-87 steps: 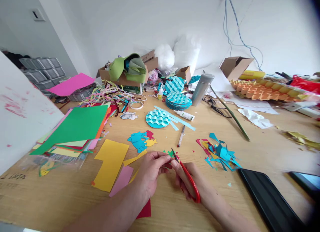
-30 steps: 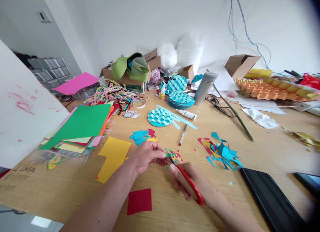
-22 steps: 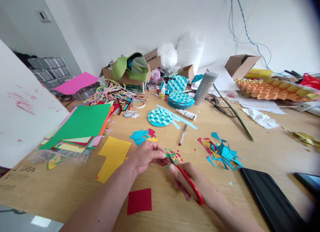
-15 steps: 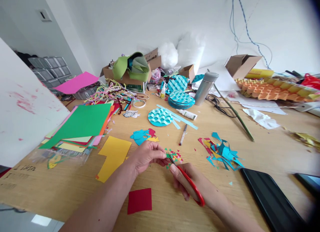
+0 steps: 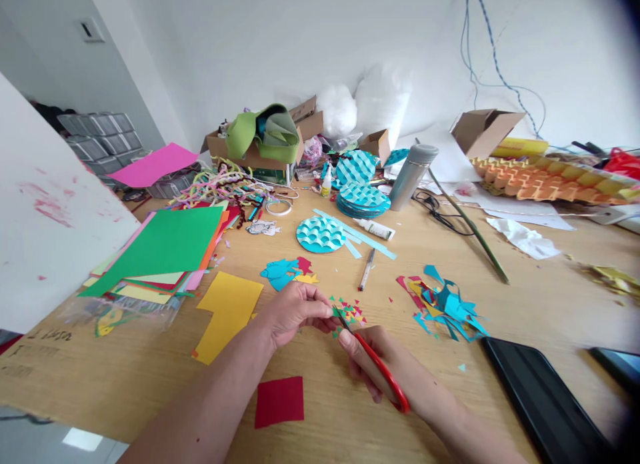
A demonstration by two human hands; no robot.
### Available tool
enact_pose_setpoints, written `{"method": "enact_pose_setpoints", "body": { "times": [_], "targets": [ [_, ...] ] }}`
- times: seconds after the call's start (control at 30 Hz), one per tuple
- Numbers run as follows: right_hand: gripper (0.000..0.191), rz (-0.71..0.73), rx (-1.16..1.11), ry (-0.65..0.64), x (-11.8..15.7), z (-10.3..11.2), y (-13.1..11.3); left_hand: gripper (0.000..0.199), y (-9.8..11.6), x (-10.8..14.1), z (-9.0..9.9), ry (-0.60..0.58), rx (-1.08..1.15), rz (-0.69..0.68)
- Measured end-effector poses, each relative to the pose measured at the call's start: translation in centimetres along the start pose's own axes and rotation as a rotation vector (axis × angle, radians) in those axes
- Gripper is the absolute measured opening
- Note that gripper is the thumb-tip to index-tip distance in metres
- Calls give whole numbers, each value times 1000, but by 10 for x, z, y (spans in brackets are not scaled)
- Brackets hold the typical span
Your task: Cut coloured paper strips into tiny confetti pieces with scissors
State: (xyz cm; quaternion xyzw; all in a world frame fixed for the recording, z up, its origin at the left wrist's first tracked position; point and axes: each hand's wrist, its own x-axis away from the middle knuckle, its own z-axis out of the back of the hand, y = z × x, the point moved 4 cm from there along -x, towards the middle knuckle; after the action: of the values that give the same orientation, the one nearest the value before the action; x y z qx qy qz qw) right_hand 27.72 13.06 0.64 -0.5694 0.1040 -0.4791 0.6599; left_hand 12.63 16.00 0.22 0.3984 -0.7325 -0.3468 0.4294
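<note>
My right hand (image 5: 375,361) is closed around the red handles of a pair of scissors (image 5: 383,367). The dark blades point up and left, right beside the fingertips of my left hand (image 5: 303,312). Those fingers are pinched together on a tiny piece of green paper, mostly hidden. Just beyond the blades lies a scatter of small red, green and yellow paper bits (image 5: 354,311). Blue paper fish (image 5: 281,273) lie behind my left hand, with red and yellow ones beside them. A red paper rectangle (image 5: 279,402) lies nearer to me, below both hands.
Yellow paper (image 5: 233,311) and a green-topped paper stack (image 5: 165,244) are at left. A wavy blue disc (image 5: 320,234), a pen (image 5: 367,269) and a grey flask (image 5: 413,177) stand or lie farther back. Paper scraps (image 5: 447,304) and a black phone (image 5: 540,394) are at right.
Hardly anything differs. The scissors' blades have shifted slightly at my left fingertips, and less of the green paper shows there. My left hand stays in place.
</note>
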Motion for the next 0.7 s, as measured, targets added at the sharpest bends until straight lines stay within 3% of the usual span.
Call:
{"method": "enact_pose_setpoints", "body": {
  "times": [0.7],
  "targets": [
    [51,27,23,-3,-2,0,3,19,1,1,0,1,-10,9]
  ]
}}
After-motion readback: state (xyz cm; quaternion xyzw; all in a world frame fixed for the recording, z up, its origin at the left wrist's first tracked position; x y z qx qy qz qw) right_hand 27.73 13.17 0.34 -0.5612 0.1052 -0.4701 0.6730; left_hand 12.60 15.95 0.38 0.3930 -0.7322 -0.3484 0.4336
